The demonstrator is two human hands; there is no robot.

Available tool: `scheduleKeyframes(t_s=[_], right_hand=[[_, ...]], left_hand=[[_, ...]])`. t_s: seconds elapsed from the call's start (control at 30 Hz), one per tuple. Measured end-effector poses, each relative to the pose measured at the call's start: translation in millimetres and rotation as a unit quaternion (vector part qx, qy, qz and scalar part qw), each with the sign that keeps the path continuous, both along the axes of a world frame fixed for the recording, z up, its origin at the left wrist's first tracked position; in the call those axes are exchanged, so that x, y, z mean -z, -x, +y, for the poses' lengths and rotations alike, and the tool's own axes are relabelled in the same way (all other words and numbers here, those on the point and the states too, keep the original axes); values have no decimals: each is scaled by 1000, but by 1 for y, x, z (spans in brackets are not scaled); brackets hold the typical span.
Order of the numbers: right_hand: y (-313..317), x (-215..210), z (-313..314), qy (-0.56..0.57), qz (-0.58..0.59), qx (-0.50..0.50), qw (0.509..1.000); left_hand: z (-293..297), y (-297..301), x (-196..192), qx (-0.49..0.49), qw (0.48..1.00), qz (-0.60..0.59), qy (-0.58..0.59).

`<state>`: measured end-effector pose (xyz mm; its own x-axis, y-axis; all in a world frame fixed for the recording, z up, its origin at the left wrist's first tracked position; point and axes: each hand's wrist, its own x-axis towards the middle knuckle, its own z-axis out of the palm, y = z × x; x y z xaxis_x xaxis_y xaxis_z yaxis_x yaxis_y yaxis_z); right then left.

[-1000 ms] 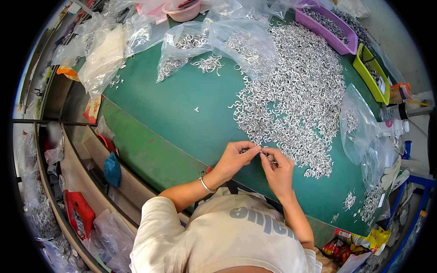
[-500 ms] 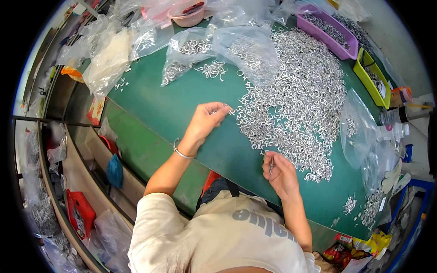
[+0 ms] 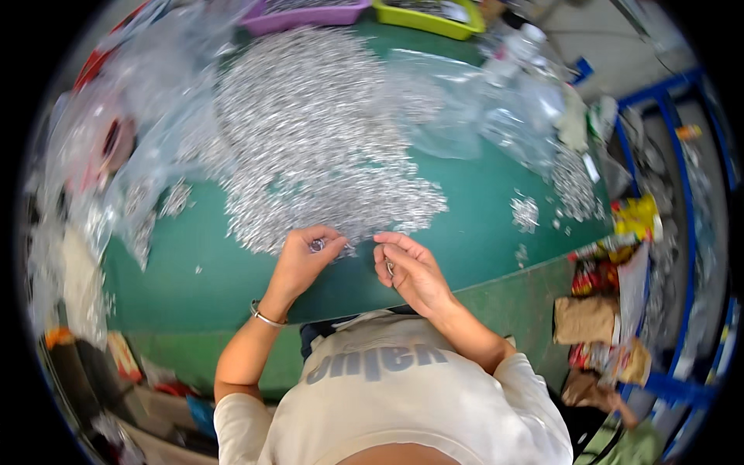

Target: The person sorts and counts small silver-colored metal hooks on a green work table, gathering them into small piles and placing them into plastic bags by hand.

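Note:
A broad pile of small curved silver metal pieces (image 3: pixel 310 124) covers the middle of the green tabletop (image 3: pixel 480 209), blurred by motion. At the pile's near edge, my left hand (image 3: pixel 301 263) is closed, thumb against forefinger, with silver pieces showing in its curled fingers. Just to its right, my right hand (image 3: pixel 416 275) has its fingers curled around silver metal pieces too. A narrow gap separates the two hands. How many pieces each holds, and their exact kind, I cannot make out.
Clear plastic bags (image 3: pixel 442 101) lie right of the pile, others to its left. Purple (image 3: pixel 306 19) and yellow-green trays (image 3: pixel 430 23) stand at the far edge. Small heaps of silver pieces (image 3: pixel 525 213) sit at the right. Beyond the table's right end stands a blue rack (image 3: pixel 682 194).
The view has turned to the right, so the pile appears further left. My hands have come closer together at the pile's near edge, each still closed on small metal pieces.

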<state>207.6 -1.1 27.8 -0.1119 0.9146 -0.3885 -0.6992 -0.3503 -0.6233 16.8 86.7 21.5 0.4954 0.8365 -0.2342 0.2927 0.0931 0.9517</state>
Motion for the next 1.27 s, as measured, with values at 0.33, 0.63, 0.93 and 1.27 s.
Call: scheduleKeyframes(t_s=[0.33, 0.63, 0.93, 1.27], right_hand=[[-106, 10, -78, -13, -3, 374, 927], [-132, 12, -94, -39, 7, 394, 918], [-94, -3, -64, -107, 382, 216, 892], [-23, 12, -46, 18, 458, 107, 882]], left_hand=[[19, -246, 40, 289, 946, -3, -148], [-3, -277, 51, 222, 970, -46, -93], [-49, -118, -11, 137, 939, -150, 278], [-92, -35, 8, -69, 811, -404, 418]])
